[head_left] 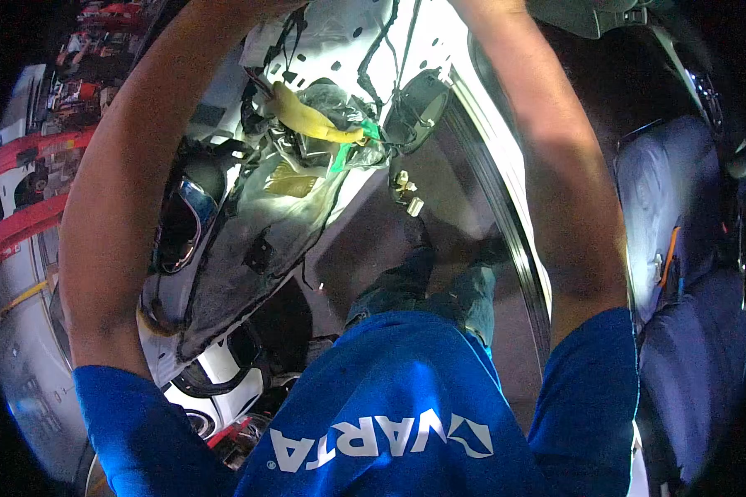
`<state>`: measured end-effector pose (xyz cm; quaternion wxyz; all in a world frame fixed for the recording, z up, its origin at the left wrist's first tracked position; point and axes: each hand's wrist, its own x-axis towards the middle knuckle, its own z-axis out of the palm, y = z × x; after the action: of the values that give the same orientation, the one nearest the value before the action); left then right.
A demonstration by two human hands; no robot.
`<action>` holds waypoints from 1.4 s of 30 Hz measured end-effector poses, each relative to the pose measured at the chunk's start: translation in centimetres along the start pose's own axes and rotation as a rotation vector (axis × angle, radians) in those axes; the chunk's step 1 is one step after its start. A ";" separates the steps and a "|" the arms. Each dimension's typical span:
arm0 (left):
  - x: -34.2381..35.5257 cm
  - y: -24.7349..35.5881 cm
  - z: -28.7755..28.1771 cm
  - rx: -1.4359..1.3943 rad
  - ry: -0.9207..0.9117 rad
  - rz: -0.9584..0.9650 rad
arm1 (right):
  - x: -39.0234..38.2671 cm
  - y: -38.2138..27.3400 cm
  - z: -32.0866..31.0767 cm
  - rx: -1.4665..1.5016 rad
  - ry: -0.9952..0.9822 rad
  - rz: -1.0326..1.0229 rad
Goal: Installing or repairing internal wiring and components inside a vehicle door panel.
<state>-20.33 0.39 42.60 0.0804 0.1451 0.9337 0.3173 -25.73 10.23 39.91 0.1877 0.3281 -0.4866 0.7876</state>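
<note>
Both my arms reach up past the top edge, so my hands and fingers are out of frame. The left forearm [133, 149] curves over the left side of an opened car door with its inner metal [340, 50] bare. On the right, my other forearm [547, 116] passes above the light door sill [506, 157]. Between them, a yellow sleeve-like piece [311, 120] with a green end [370, 131] lies over the door's inside. Black wires [385, 37] run down the metal. Pale connectors [414, 206] hang below, near a dark oval part [423, 108].
A grey sheet [265, 224] covers the lower door, beside a chrome-edged mirror-like part [195, 211]. Dark seats [675, 190] stand to the right. Red bars [33, 224] and another light-coloured vehicle [29, 364] are at the far left. My legs [398, 277] stand between door and sill.
</note>
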 end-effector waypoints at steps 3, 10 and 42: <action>-1.0 0.9 -0.2 0.025 0.075 -0.067 | 0.4 0.7 0.3 -0.126 -0.083 -0.017; -7.6 6.0 5.2 -0.028 0.643 -0.331 | -1.1 3.5 2.5 -0.061 -0.106 -0.170; -3.4 -16.1 34.2 -1.788 1.297 -0.463 | -4.1 -16.1 -25.8 -0.940 -0.999 0.682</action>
<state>-12.38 6.59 6.05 -0.2878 -0.3333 0.2412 0.8648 -21.52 40.62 39.32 -0.1882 0.3625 -0.8719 0.2701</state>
